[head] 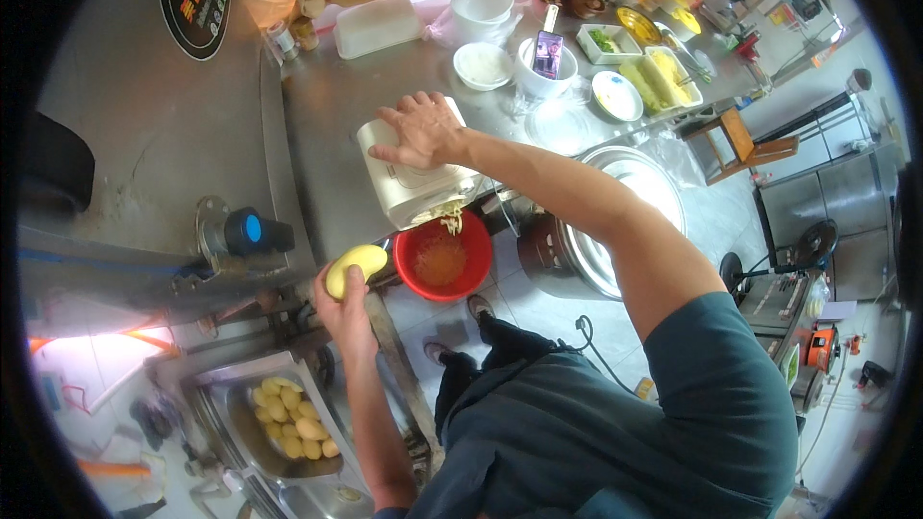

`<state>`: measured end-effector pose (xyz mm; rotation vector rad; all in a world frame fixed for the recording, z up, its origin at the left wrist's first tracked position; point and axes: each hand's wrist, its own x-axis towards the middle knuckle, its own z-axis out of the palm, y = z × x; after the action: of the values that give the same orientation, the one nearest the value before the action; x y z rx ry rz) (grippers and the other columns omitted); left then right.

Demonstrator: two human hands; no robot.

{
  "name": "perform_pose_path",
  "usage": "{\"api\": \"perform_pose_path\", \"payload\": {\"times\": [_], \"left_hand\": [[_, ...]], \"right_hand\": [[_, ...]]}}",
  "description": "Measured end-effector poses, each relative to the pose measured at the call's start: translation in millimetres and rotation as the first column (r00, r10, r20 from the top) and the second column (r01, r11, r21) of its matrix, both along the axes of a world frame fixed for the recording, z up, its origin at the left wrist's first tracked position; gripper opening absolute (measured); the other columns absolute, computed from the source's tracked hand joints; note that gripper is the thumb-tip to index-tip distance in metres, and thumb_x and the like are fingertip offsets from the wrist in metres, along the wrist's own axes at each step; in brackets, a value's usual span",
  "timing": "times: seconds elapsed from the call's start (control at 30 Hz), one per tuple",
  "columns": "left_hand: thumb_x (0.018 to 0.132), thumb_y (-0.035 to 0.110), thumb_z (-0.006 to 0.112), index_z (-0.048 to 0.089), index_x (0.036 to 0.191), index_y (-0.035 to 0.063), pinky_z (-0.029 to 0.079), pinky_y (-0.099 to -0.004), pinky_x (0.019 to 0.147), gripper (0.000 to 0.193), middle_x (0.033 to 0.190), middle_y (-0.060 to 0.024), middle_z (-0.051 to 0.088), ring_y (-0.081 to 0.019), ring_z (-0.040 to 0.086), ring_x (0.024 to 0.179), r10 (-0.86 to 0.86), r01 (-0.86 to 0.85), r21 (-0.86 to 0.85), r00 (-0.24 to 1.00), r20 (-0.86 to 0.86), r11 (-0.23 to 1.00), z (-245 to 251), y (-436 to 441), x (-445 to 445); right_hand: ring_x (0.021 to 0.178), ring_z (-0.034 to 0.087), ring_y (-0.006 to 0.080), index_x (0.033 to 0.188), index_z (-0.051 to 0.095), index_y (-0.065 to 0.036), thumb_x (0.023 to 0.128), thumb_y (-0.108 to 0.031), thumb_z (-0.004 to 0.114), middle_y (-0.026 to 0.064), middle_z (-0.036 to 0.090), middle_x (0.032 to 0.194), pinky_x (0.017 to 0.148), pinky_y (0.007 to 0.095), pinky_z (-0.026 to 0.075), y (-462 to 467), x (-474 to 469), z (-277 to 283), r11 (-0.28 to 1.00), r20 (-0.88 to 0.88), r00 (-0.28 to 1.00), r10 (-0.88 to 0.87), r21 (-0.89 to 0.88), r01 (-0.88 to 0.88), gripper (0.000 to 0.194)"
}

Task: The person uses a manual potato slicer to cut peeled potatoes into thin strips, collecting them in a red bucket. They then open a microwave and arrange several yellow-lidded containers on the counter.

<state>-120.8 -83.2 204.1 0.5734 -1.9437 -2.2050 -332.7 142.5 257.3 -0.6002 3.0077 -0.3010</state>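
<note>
A peeled potato (357,268) is in my left hand (346,306), held over the near side of the steel counter by the red basin. My right hand (422,131) rests with spread fingers on top of a cream-coloured slicing machine (389,191) at the counter's edge. Pale shreds (448,216) hang from the machine's outlet above a red plastic basin (479,263), which holds yellowish liquid or shreds; which of these cannot be told. More peeled potatoes (288,414) lie in a steel sink at the lower left.
White bowls (483,7), a phone (548,54) on a bowl, and food containers (609,43) stand along the counter (324,115). A large steel pot (598,259) stands right of the basin. A blue-centred knob (252,224) juts out at left. A cable (598,357) lies on the floor.
</note>
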Motion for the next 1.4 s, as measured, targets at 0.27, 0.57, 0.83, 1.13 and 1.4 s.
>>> {"api": "perform_pose_path", "payload": {"times": [0.27, 0.57, 0.83, 1.13, 1.4], "left_hand": [[0.101, 0.027, 0.070, 0.057, 0.133, 0.0050, 0.053, -0.0276, 0.080, 0.040, 0.119, -0.0061, 0.066, -0.0126, 0.063, 0.097, -0.022, 0.022, -0.034, 1.000, 0.010, 0.999, -4.1, 0.3, 6.1], [0.097, 0.019, 0.074, 0.057, 0.131, 0.0012, 0.052, -0.0278, 0.080, 0.042, 0.117, -0.0083, 0.066, -0.0140, 0.063, 0.097, 0.006, -0.009, 0.032, 0.996, 0.087, 0.999, -14.8, -1.6, 17.8], [0.098, 0.017, 0.071, 0.056, 0.130, 0.0015, 0.052, -0.0271, 0.081, 0.039, 0.117, -0.0076, 0.064, -0.0142, 0.062, 0.099, 0.005, -0.009, 0.052, 0.996, 0.086, 0.999, -19.1, -0.6, 26.6], [0.099, 0.015, 0.069, 0.057, 0.129, 0.0008, 0.052, -0.0270, 0.082, 0.036, 0.117, -0.0085, 0.064, -0.0133, 0.062, 0.099, 0.011, -0.014, 0.050, 0.998, 0.057, 0.999, -12.0, 3.6, 34.5], [0.099, 0.016, 0.071, 0.055, 0.132, -0.0014, 0.052, -0.0277, 0.086, 0.041, 0.119, -0.0097, 0.062, -0.0145, 0.061, 0.102, 0.017, -0.021, 0.053, 0.997, 0.078, 0.998, -13.1, 5.0, 46.0]], "right_hand": [[0.126, 0.053, 0.0415, 0.146, 0.056, -0.013, 0.090, -0.071, 0.052, 0.0240, 0.060, 0.132, 0.109, 0.0536, 0.037, 1.3, -0.4, -5.8, 0.999, -0.027, 1.000, 0.008, -0.035, -0.009, 0.080], [0.122, 0.056, 0.0392, 0.144, 0.059, -0.015, 0.087, -0.070, 0.054, 0.0242, 0.062, 0.126, 0.102, 0.0544, 0.040, 0.5, -4.1, -18.5, 0.997, -0.117, 0.993, 0.022, -0.073, -0.031, 0.079], [0.123, 0.056, 0.0390, 0.146, 0.057, -0.015, 0.088, -0.069, 0.051, 0.0242, 0.061, 0.129, 0.104, 0.0550, 0.039, -0.6, -4.2, -18.3, 0.999, -0.088, 0.996, 0.020, -0.048, -0.024, 0.080], [0.123, 0.055, 0.0386, 0.146, 0.056, -0.013, 0.088, -0.068, 0.050, 0.0241, 0.060, 0.131, 0.104, 0.0551, 0.038, -1.6, -2.9, -14.9, 0.999, -0.061, 0.998, 0.019, -0.038, -0.021, 0.080], [0.124, 0.055, 0.0389, 0.148, 0.053, -0.013, 0.089, -0.068, 0.051, 0.0242, 0.060, 0.131, 0.104, 0.0563, 0.039, -2.8, -1.1, -13.0, 1.000, -0.088, 0.996, 0.021, -0.002, -0.021, 0.080]]}}
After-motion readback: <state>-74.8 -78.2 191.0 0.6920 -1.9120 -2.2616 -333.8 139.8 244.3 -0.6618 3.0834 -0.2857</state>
